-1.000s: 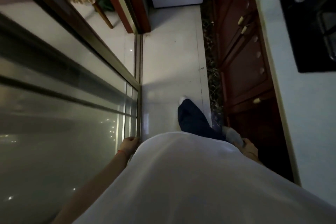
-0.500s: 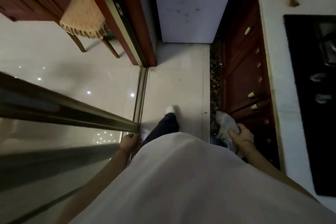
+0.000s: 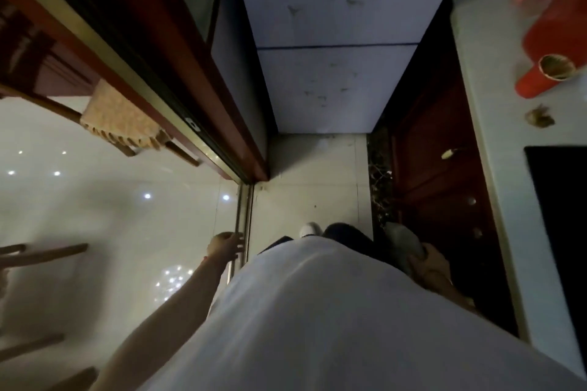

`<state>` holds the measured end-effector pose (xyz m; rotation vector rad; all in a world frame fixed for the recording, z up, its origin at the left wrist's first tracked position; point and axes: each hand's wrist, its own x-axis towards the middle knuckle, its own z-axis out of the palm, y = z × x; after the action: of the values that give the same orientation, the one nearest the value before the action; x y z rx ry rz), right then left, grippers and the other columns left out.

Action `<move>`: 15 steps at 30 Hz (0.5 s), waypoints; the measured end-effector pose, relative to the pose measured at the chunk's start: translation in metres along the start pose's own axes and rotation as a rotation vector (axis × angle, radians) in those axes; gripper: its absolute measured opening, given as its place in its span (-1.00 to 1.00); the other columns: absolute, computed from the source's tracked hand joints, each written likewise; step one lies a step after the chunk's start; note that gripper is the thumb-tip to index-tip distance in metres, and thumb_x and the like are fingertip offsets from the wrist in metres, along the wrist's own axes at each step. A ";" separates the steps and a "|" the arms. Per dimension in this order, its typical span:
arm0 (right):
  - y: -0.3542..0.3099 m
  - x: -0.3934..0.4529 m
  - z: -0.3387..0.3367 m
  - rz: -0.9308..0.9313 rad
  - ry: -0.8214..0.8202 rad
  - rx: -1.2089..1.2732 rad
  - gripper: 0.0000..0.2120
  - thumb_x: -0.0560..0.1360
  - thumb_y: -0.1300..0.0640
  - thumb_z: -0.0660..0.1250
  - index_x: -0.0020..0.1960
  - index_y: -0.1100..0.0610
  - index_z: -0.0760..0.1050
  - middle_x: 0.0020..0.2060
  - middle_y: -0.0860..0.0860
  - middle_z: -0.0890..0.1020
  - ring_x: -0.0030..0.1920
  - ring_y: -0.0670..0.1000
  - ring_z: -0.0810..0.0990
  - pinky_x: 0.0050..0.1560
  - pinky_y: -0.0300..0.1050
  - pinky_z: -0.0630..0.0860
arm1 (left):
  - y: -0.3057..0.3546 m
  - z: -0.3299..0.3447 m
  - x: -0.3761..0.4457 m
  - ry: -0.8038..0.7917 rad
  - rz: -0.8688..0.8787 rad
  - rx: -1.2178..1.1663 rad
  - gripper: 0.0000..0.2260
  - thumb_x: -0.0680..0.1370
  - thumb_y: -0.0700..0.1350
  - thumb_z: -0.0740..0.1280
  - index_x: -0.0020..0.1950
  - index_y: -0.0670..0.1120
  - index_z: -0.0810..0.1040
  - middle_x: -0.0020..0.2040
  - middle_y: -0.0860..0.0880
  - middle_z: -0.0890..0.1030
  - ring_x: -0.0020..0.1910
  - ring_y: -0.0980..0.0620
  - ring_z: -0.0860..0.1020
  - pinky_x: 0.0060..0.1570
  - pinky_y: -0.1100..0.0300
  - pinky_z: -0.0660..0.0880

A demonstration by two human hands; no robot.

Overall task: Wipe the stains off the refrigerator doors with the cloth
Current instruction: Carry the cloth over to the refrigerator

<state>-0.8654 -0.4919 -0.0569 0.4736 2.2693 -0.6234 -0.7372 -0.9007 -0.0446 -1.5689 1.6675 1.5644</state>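
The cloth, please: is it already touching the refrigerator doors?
No, the cloth is bunched in the right hand by the person's hip, well short of the stained refrigerator doors.

1. One view is given, taken from a wide-angle camera worn on the person's head.
2. It is aimed forward and steeply down, so the white shirt (image 3: 317, 311) fills the lower frame from very close.
3. The floor (image 3: 305, 194) of a narrow passage is seen from above, with the refrigerator doors (image 3: 333, 41) met head-on at the top, farther off.
4. Straight edges are bent toward the borders by the lens.
5. No second view is provided, so nothing is shared.
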 end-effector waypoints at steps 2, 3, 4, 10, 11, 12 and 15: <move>-0.041 0.030 -0.016 -0.025 0.049 -0.001 -0.64 0.59 0.08 0.31 0.29 0.28 0.49 0.19 0.29 0.58 0.18 0.29 0.57 0.19 0.06 0.47 | 0.057 -0.001 0.018 0.010 0.076 0.027 -0.79 0.65 -0.18 0.22 0.17 -0.25 0.57 0.01 -0.21 0.59 -0.06 -0.14 0.56 -0.17 0.18 0.46; -0.058 0.043 -0.022 -0.034 0.071 -0.017 -0.62 0.59 0.05 0.31 0.30 0.26 0.49 0.20 0.29 0.58 0.18 0.30 0.57 0.20 0.08 0.49 | 0.087 0.001 0.025 0.009 0.102 0.014 -0.77 0.66 -0.17 0.22 0.20 -0.27 0.57 0.02 -0.21 0.59 -0.02 -0.15 0.56 -0.15 0.17 0.47; -0.072 0.054 -0.027 -0.053 0.085 -0.038 -0.59 0.58 0.02 0.31 0.33 0.24 0.49 0.22 0.29 0.58 0.19 0.31 0.57 0.21 0.09 0.50 | 0.107 0.004 0.036 0.018 0.125 0.022 -0.75 0.66 -0.16 0.22 0.21 -0.28 0.57 0.03 -0.21 0.59 0.01 -0.16 0.56 -0.11 0.14 0.49; -0.134 0.122 -0.050 -0.054 0.044 -0.070 -0.58 0.57 0.03 0.34 0.34 0.23 0.48 0.24 0.28 0.57 0.20 0.30 0.56 0.18 0.07 0.49 | 0.179 0.029 0.093 0.024 0.108 0.043 -0.75 0.65 -0.17 0.22 0.20 -0.29 0.57 0.02 -0.21 0.60 -0.09 -0.14 0.56 -0.16 0.14 0.46; -0.145 0.130 -0.055 -0.056 0.037 -0.057 -0.59 0.57 0.04 0.35 0.33 0.22 0.49 0.23 0.27 0.58 0.20 0.29 0.57 0.16 0.04 0.49 | 0.189 0.033 0.101 0.030 0.098 0.038 -0.74 0.65 -0.17 0.23 0.21 -0.31 0.57 0.00 -0.21 0.59 -0.15 -0.12 0.55 -0.18 0.14 0.45; -0.157 0.139 -0.061 -0.065 0.044 -0.048 -0.60 0.56 0.06 0.36 0.33 0.22 0.49 0.23 0.28 0.58 0.20 0.30 0.56 0.13 0.01 0.48 | 0.199 0.037 0.107 0.037 0.090 0.031 -0.74 0.64 -0.17 0.25 0.21 -0.33 0.57 -0.01 -0.22 0.60 -0.19 -0.10 0.54 -0.17 0.12 0.46; -0.200 0.167 -0.084 -0.151 0.068 -0.068 -0.63 0.58 0.14 0.33 0.34 0.27 0.47 0.25 0.29 0.57 0.23 0.29 0.55 0.17 0.00 0.43 | 0.240 0.046 0.122 0.052 0.146 0.030 -0.77 0.63 -0.20 0.27 0.19 -0.31 0.59 0.08 -0.29 0.65 -0.07 -0.16 0.60 0.12 -0.03 0.56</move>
<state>-1.1236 -0.5829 -0.0677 0.2963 2.3990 -0.6104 -1.0002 -0.9726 -0.0526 -1.5144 1.8630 1.5727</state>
